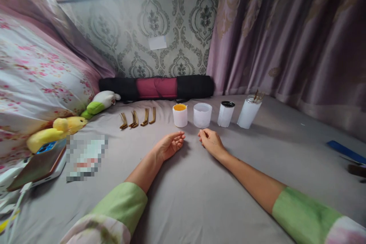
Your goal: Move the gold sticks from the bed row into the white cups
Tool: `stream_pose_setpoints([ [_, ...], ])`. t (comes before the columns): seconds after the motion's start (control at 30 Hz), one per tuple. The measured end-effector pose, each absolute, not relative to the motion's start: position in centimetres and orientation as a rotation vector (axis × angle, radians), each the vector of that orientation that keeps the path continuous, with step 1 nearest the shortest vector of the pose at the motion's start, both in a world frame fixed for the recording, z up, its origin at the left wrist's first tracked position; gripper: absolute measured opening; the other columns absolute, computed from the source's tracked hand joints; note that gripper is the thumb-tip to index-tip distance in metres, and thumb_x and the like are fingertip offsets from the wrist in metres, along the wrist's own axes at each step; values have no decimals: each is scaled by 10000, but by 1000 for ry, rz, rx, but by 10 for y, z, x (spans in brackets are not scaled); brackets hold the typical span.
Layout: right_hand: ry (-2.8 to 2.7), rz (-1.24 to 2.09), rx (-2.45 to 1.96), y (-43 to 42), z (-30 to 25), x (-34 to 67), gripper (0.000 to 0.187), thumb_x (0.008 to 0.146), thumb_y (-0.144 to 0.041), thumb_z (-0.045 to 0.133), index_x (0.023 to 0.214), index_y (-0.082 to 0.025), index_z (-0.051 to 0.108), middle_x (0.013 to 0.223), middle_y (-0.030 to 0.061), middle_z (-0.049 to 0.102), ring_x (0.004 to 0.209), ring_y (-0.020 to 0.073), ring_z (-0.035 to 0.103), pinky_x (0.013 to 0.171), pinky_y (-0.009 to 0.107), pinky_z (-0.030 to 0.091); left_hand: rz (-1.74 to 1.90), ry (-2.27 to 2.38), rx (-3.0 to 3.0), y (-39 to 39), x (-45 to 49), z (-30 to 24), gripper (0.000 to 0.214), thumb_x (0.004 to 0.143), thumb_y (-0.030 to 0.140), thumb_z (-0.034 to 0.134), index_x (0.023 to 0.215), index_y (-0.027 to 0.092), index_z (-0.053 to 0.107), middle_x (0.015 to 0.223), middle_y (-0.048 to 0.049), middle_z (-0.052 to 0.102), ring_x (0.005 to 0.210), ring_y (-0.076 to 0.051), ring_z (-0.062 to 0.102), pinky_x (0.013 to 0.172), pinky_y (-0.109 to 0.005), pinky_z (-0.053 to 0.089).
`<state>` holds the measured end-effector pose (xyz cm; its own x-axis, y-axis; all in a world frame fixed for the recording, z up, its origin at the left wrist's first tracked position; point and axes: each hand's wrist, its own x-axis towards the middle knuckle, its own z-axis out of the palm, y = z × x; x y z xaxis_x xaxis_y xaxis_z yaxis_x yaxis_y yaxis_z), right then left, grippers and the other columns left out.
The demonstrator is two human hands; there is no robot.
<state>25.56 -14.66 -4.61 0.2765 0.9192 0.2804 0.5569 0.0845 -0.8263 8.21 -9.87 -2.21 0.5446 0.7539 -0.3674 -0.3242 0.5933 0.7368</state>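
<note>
My left hand (172,145) rests on the grey sheet, palm turned inward, fingers loosely bent and apart, with nothing in it. Opposite it, my right hand (211,142) lies with its fingers curled in; no object shows in it. Just beyond them stand a white-wrapped cup with an orange inside (180,118), a translucent white cup (203,116), a white-wrapped can with a dark inside (225,116) and a tilted-looking white-wrapped jar (248,114) with thin brown sticks in it. Neither hand clearly touches a container. Small bundles of bent golden-brown sticks (134,119) lie to the left.
A black and maroon roll (156,87) lies along the wall. At left are plush toys (68,125), a phone (42,160) on a stack with a white cable, and a blurred-out packet (88,160). A blue flat object (345,151) lies far right, below the curtain (286,38).
</note>
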Motion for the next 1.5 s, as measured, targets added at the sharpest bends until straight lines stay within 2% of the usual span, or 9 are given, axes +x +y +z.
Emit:
stream_pose_setpoints([
  [0.4,-1369,473,-1613,-148,-48,257,326,785,-387,346,702,-181,584,597,15,602,492,110,523,486,204,369,897,1150,936,-43,55,-14,71,668,49,565,666,106,523,556,-45,566,432,-66,498,383,-153,384],
  [0.67,-1397,431,-1614,-152,-41,257,319,796,-373,332,704,-191,578,634,31,612,555,140,537,516,223,367,897,1462,1202,-19,37,7,69,668,100,592,684,96,526,530,-37,551,424,-63,466,408,-181,357],
  [0.77,-1396,430,-1632,-153,-39,257,315,799,-365,330,705,-192,576,650,32,614,576,145,538,533,226,367,824,1588,1308,-6,33,14,124,721,169,563,802,75,551,660,-68,582,531,-91,517,493,-221,417],
  [0.9,-1404,415,-1640,-153,-38,256,311,798,-357,333,701,-188,576,649,36,611,595,150,538,551,227,361,682,1726,1438,14,27,19,309,797,294,471,1053,123,501,1022,-88,532,847,-163,538,707,-353,459],
  [0.97,-1399,413,-1645,-152,-39,256,313,797,-359,333,705,-185,576,654,38,614,591,149,535,548,225,356,630,1796,1503,23,25,21,274,779,271,495,997,112,539,938,-86,568,788,-160,553,666,-325,464],
  [1.07,-1381,405,-1665,-151,-40,256,320,797,-357,331,700,-175,575,649,40,615,573,140,528,541,219,345,575,1891,1601,32,22,24,179,695,196,550,834,97,602,679,-64,593,596,-141,558,527,-247,441],
  [1.17,-1391,383,-1664,-149,-40,255,325,799,-353,331,696,-166,577,644,40,611,570,130,522,546,212,339,520,1954,1699,38,21,26,171,637,166,556,788,114,619,597,-46,585,535,-136,552,486,-224,424],
  [1.3,-1402,361,-1675,-149,-40,255,331,807,-354,326,696,-168,576,628,34,603,559,123,513,541,206,333,438,2012,1822,41,24,29,188,601,144,552,767,126,638,632,-68,616,622,-170,588,561,-240,445],
  [1.5,-1396,378,-1691,-151,-39,254,321,813,-356,329,699,-176,569,623,26,599,560,118,514,542,198,329,326,2051,1990,49,31,28,224,579,133,560,782,131,656,820,-113,646,860,-218,579,720,-252,433],
])
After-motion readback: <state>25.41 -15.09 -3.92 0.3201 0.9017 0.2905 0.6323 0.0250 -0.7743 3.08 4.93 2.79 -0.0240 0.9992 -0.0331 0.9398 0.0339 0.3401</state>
